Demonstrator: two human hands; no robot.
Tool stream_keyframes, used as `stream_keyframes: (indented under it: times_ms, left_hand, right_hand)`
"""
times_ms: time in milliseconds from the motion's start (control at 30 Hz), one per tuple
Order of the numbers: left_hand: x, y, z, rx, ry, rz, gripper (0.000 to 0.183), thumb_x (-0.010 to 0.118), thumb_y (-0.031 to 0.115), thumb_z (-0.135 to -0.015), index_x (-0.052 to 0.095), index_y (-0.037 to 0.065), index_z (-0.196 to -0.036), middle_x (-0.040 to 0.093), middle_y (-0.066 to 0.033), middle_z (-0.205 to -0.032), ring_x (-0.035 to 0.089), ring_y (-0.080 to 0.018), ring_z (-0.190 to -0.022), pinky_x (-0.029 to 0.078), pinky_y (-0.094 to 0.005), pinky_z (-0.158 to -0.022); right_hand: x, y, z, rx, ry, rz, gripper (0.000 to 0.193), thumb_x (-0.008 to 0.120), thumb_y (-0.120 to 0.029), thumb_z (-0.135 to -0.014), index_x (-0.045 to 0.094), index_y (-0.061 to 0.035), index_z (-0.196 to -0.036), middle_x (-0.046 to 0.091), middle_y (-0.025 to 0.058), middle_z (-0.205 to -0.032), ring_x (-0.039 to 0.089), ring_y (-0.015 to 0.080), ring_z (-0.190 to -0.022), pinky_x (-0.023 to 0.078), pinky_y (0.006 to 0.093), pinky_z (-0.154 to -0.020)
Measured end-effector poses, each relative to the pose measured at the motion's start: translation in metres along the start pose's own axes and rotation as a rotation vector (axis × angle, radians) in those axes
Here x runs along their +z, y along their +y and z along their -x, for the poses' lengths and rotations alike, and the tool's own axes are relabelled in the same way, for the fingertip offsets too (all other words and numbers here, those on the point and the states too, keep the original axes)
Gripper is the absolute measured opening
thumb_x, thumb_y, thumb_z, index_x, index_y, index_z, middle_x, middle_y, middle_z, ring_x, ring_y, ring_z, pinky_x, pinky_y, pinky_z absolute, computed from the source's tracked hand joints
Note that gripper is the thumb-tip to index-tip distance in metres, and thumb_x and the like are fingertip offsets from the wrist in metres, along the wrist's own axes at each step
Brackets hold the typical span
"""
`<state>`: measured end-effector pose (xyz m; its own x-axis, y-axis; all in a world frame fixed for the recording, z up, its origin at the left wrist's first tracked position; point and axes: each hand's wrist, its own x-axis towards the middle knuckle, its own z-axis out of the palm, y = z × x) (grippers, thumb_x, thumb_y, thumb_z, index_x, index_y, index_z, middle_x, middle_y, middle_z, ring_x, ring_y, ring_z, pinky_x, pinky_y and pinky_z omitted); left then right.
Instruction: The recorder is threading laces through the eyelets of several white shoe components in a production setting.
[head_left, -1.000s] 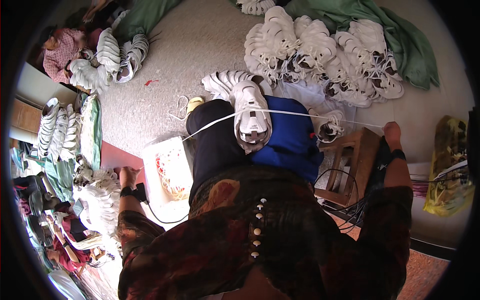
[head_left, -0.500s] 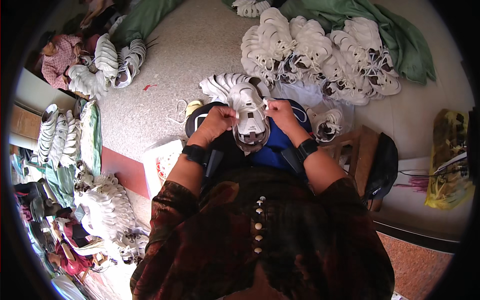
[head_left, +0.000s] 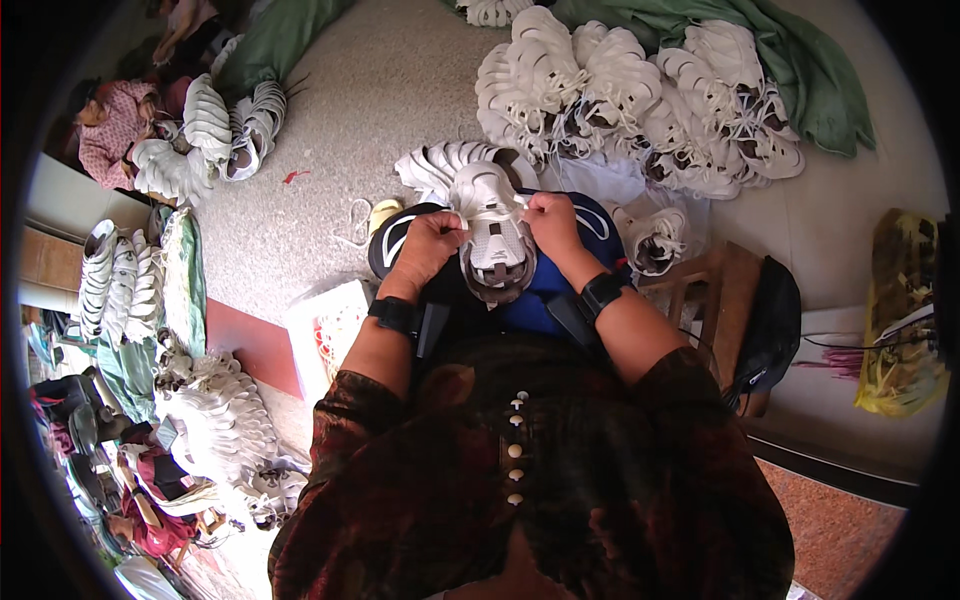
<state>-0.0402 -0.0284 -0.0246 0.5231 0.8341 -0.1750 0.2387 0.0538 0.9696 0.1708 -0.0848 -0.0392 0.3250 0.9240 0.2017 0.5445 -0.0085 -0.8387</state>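
A white shoe upper [head_left: 497, 250] with a dark-lined heel opening rests on my lap, its heel end toward me. White shoelace [head_left: 490, 214] runs across its front between my two hands. At the upper's left side, my left hand [head_left: 434, 240] is closed in a pinch on one part of the lace. My right hand [head_left: 554, 226] pinches the lace on the other side, close to the upper's edge. The fingertips partly hide the lace ends. Just beyond the upper lies a row of nested white uppers [head_left: 438, 168].
Large piles of white uppers [head_left: 620, 100] lie ahead on the floor beside green cloth [head_left: 825, 90]. A wooden stool [head_left: 735, 300] stands right, with a black bag [head_left: 775, 325]. At left are more uppers [head_left: 215, 410] and a white bag [head_left: 325, 325]. A person [head_left: 115, 125] sits far left.
My right hand has shifted slightly left and down, and the lace now lies lower across the upper's front. My left hand stays beside the upper. The whole view has tilted slightly.
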Motion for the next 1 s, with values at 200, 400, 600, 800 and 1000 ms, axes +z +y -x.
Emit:
stream_keyframes:
  times_ms: [200, 400, 600, 800, 1000]
  left_hand:
    - [0.002, -0.002, 0.002, 0.043, 0.024, -0.107, 0.006, 0.064, 0.005, -0.076, 0.061, 0.000, -0.074, 0.057, 0.0013, -0.064, 0.047, -0.0057, -0.058, 0.041, -0.0221, -0.056]
    - [0.012, 0.015, 0.009, -0.010, 0.074, 0.074, 0.007, 0.062, 0.005, -0.079, 0.059, 0.003, -0.073, 0.055, 0.0018, -0.062, 0.047, -0.0049, -0.052, 0.039, -0.0200, -0.048]
    - [0.040, 0.034, 0.007, 0.001, -0.034, 0.085, 0.005, 0.059, 0.003, -0.078, 0.061, -0.002, -0.077, 0.058, -0.0039, -0.061, 0.049, -0.0067, -0.049, 0.042, -0.0215, -0.046]
    - [0.064, 0.028, -0.014, 0.286, 0.050, -0.580, 0.011, 0.060, 0.009, -0.076, 0.065, 0.001, -0.082, 0.062, -0.0103, -0.065, 0.059, -0.0191, -0.057, 0.046, -0.0306, -0.054]
    - [0.082, 0.027, -0.018, 0.390, 0.125, -0.932, 0.013, 0.059, 0.017, -0.073, 0.064, 0.006, -0.074, 0.062, -0.0169, -0.071, 0.061, -0.0333, -0.068, 0.049, -0.0397, -0.062]
  right_hand:
    - [0.010, -0.011, 0.007, -0.195, 0.071, 0.398, 0.012, 0.060, -0.010, -0.069, 0.052, -0.0015, -0.064, 0.054, 0.0184, -0.062, 0.055, 0.0361, -0.062, 0.043, 0.0443, -0.055]
    - [0.007, -0.006, 0.004, -0.097, 0.078, 0.274, 0.013, 0.061, -0.014, -0.070, 0.055, -0.0033, -0.066, 0.055, 0.0187, -0.064, 0.056, 0.0365, -0.065, 0.043, 0.0455, -0.058]
    - [-0.005, -0.025, 0.025, -0.245, -0.045, 0.475, 0.011, 0.055, -0.010, -0.069, 0.060, -0.0015, -0.075, 0.059, 0.0165, -0.069, 0.059, 0.0347, -0.072, 0.047, 0.0433, -0.063]
    - [-0.004, -0.020, 0.025, -0.157, -0.081, 0.384, 0.011, 0.055, -0.007, -0.067, 0.060, 0.0002, -0.074, 0.061, 0.0189, -0.074, 0.059, 0.0364, -0.074, 0.048, 0.0440, -0.067]
    - [-0.001, -0.009, 0.020, -0.096, -0.038, 0.242, 0.009, 0.054, -0.007, -0.067, 0.059, 0.0009, -0.069, 0.059, 0.0218, -0.072, 0.058, 0.0386, -0.074, 0.046, 0.0461, -0.068]
